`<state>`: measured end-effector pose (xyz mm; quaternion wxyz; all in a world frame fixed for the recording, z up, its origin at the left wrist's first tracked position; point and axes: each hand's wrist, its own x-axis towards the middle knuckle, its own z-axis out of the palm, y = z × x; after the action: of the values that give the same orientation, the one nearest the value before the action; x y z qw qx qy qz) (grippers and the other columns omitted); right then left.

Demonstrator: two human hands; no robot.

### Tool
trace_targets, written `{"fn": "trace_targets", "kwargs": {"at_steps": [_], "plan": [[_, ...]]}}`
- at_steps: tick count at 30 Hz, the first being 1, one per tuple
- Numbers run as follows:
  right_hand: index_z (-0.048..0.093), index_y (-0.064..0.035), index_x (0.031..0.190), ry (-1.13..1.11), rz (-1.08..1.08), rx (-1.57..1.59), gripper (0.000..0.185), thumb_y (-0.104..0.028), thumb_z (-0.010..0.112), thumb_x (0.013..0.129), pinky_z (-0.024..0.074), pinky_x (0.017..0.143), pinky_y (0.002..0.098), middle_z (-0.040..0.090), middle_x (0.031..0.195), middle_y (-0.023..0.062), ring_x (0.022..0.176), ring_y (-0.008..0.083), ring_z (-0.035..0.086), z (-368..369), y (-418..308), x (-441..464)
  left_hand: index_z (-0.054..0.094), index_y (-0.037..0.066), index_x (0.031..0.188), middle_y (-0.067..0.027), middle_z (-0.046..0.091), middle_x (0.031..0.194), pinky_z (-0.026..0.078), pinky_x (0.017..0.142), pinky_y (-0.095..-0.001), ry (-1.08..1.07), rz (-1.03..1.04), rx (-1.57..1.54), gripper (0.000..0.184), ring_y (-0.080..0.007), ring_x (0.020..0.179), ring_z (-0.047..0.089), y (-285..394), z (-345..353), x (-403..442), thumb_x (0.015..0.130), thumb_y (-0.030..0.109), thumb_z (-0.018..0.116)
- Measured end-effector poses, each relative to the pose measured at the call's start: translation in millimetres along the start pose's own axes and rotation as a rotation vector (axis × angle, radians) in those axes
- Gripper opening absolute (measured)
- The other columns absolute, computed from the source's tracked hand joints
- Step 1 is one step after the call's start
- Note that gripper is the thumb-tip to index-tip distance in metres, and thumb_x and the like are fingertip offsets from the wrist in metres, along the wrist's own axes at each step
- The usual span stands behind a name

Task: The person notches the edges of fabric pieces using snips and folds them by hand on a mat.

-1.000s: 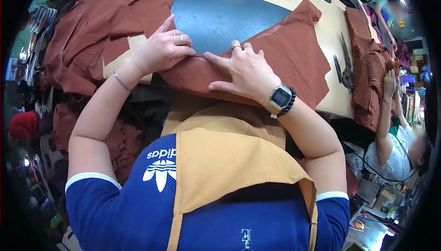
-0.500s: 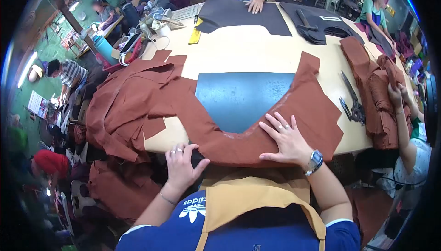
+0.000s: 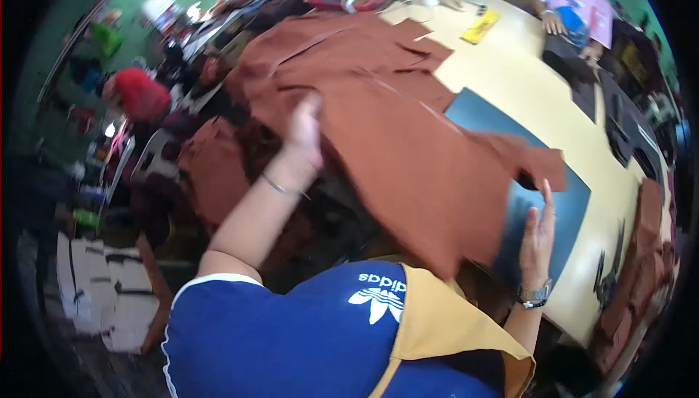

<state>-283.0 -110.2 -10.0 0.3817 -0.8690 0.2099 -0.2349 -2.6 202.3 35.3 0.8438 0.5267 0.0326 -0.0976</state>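
Note:
Rust-brown cloth pieces (image 3: 408, 172) lie over the near left side of the table, their front edge hanging beyond it. My left hand (image 3: 304, 132) is at the left edge of this cloth, smeared by motion, so its grip does not show. Beyond the cloth's right end, my right hand (image 3: 537, 241) is raised with fingers stretched out, over a dark teal mat (image 3: 564, 201). That mat lies partly under the cloth. A narrow cloth end (image 3: 542, 165) reaches just above my right fingertips.
Scissors (image 3: 617, 252) and a dark tool (image 3: 603, 281) lie to the right, beside stacked rust cloth (image 3: 633, 281). A yellow object (image 3: 480, 27) lies on the cream table (image 3: 510, 92). A person in pink (image 3: 575, 5) stands across it, by dark cloth (image 3: 582, 78).
The view has swung left. The curved rust cloth that lay flat over the mat has shifted left onto the other pieces, uncovering the mat's right part. My hands have moved farther apart.

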Motion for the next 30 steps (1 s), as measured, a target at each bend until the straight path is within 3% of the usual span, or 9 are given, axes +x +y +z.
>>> {"fn": "trace_targets", "kwargs": {"at_steps": [7, 10, 13, 16, 20, 22, 25, 26, 30], "plan": [[0.045, -0.013, 0.144, -0.097, 0.059, -0.4, 0.061, -0.054, 0.032, 0.102, 0.0063, 0.116, 0.0595, 0.039, 0.152, 0.0111, 0.146, 0.0299, 0.027, 7.3, 49.0, -1.7, 0.054, 0.0, 0.128, -0.019, 0.058, 0.13, 0.047, 0.101, -0.0549, 0.616, 0.885, -0.014, 0.044, -0.036, 0.119, 0.057, 291.2, -238.1, 19.0, 0.097, 0.026, 0.036], [0.049, -0.0138, 0.142, -0.088, 0.049, -0.424, 0.06, -0.055, 0.032, 0.102, 0.0076, 0.116, 0.0601, 0.039, 0.152, 0.0096, 0.146, 0.0291, 0.027, 6.9, 50.6, -1.4, 0.055, -0.01, 0.119, -0.0253, 0.059, 0.123, 0.053, 0.091, -0.0537, 0.817, 1.395, 0.27, 0.046, -0.0403, 0.105, 0.063, 335.3, -191.3, -40.8, 0.095, 0.027, 0.04], [0.05, -0.0138, 0.141, -0.099, 0.055, -0.437, 0.059, -0.054, 0.032, 0.102, 0.0085, 0.116, 0.0602, 0.04, 0.152, 0.0089, 0.146, 0.0285, 0.028, 6.6, 53.7, -1.2, 0.055, -0.015, 0.113, -0.031, 0.062, 0.113, 0.05, 0.09, -0.0511, 1.01, 1.372, 0.624, 0.051, -0.0406, 0.105, 0.063, 341.0, -198.3, -22.5, 0.095, 0.032, 0.047], [0.051, -0.0137, 0.14, -0.098, 0.043, -0.463, 0.058, -0.053, 0.032, 0.103, 0.0092, 0.116, 0.0598, 0.04, 0.152, 0.0088, 0.146, 0.029, 0.028, 5.8, 58.3, -1.7, 0.053, -0.019, 0.102, -0.0403, 0.058, 0.106, 0.042, 0.091, -0.0548, 1.11, 1.115, 1.328, 0.062, -0.0538, 0.102, 0.057, 306.3, -238.3, 41.6, 0.098, 0.043, 0.047], [0.052, -0.0137, 0.139, -0.098, 0.047, -0.473, 0.053, -0.049, 0.033, 0.104, 0.0106, 0.116, 0.0584, 0.041, 0.151, 0.0101, 0.145, 0.0301, 0.029, 7.0, 51.5, -2.5, 0.054, -0.015, 0.105, -0.0363, 0.06, 0.106, 0.044, 0.09, -0.0508, 0.507, 0.521, 1.532, 0.058, -0.0477, 0.106, 0.058, 149.8, -271.9, 107.5, 0.102, 0.041, 0.039], [0.053, -0.0137, 0.138, -0.085, 0.052, -0.485, 0.051, -0.046, 0.035, 0.104, 0.0115, 0.117, 0.0577, 0.041, 0.151, 0.011, 0.145, 0.0305, 0.03, 6.3, 48.1, -2.6, 0.048, -0.013, 0.129, -0.0292, 0.054, 0.132, 0.043, 0.101, -0.0477, 0.232, 0.385, 1.392, 0.059, -0.0398, 0.118, 0.055, 36.9, -349.7, 139.3, 0.104, 0.037, 0.031], [0.054, -0.0131, 0.137, -0.075, 0.06, -0.503, 0.048, -0.044, 0.038, 0.104, 0.0124, 0.117, 0.0573, 0.042, 0.15, 0.0118, 0.144, 0.0311, 0.031, 6.8, 38.4, -3.9, 0.013, 0.02, 0.157, -0.0104, 0.027, 0.158, 0.013, 0.115, -0.0655, 0.014, -0.459, 2.005, 0.06, -0.0427, 0.146, 0.016, -96.7, -407.8, 138.9, 0.099, 0.018, 0.028], [0.055, -0.0124, 0.136, -0.067, 0.071, -0.511, 0.046, -0.042, 0.041, 0.103, 0.0138, 0.116, 0.0574, 0.043, 0.149, 0.012, 0.144, 0.0323, 0.031, 7.4, 34.6, -3.9, 0.014, 0.03, 0.157, -0.0047, 0.024, 0.161, 0.016, 0.112, -0.0685, 0.046, -0.503, 1.914, 0.059, -0.0475, 0.146, 0.012, -103.6, -393.5, 130.8, 0.1, 0.02, 0.025], [0.056, -0.011, 0.133, -0.056, 0.078, -0.525, 0.044, -0.039, 0.046, 0.101, 0.0169, 0.116, 0.0581, 0.045, 0.146, 0.0134, 0.142, 0.0345, 0.033, 8.8, 23.2, -2.0, 0.062, 0.001, 0.122, -0.0265, 0.065, 0.113, 0.048, 0.098, -0.0391, 0.042, -0.402, 1.741, 0.064, -0.0307, 0.105, 0.066, -47.9, -386.5, 150.3, 0.1, 0.054, 0.035]]}}
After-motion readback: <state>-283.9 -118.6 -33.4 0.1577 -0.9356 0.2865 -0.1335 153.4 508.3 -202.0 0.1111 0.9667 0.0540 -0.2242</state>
